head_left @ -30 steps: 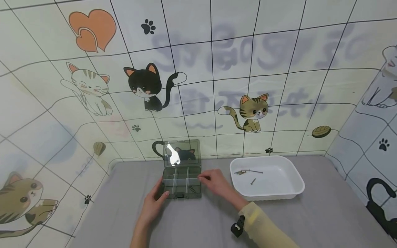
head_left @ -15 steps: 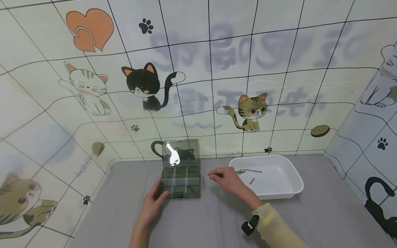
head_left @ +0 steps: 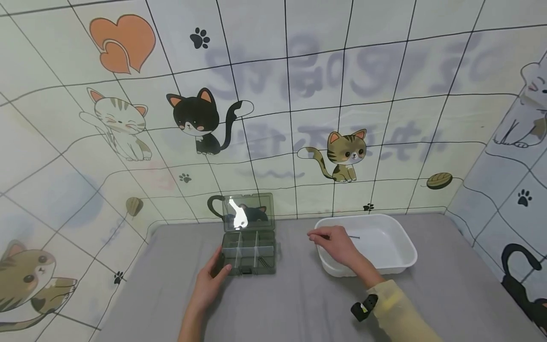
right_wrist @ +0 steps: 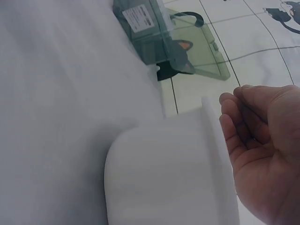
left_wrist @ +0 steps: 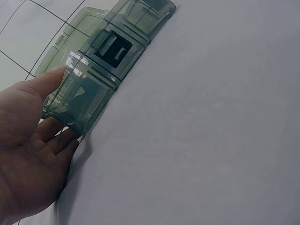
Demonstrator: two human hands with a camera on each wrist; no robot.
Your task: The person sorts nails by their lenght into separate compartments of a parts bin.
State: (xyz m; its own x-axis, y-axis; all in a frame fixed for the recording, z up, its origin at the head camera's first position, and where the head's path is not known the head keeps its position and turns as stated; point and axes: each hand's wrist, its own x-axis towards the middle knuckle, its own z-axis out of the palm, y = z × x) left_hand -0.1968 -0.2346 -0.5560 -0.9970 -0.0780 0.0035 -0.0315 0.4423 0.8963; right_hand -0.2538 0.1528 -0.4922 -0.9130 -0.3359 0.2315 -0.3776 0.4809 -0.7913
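Observation:
My left hand [head_left: 210,278] holds the left side of a translucent green compartment box [head_left: 249,273], thumb at its front wall and fingers behind; the left wrist view shows the thumb on the box [left_wrist: 86,93]. Its lid [head_left: 265,209] stands raised against the wall cloth. Several thin dark screws or nails [head_left: 264,261] lie in the front right compartment. My right hand [head_left: 335,243] hovers over the left rim of a white tray [head_left: 395,266], thumb and fingertips together; I cannot tell whether something is pinched there. One screw [head_left: 353,237] shows in the tray beyond the hand.
Grey cloth [head_left: 295,304] covers the table, with a gap of it between box and tray. A white cloth printed with cats and grid lines [head_left: 273,118] hangs close behind the box and tray.
My right hand has moved from the box's right side rightward to above the tray's left rim, covering most of the screws there. The left hand stays on the box.

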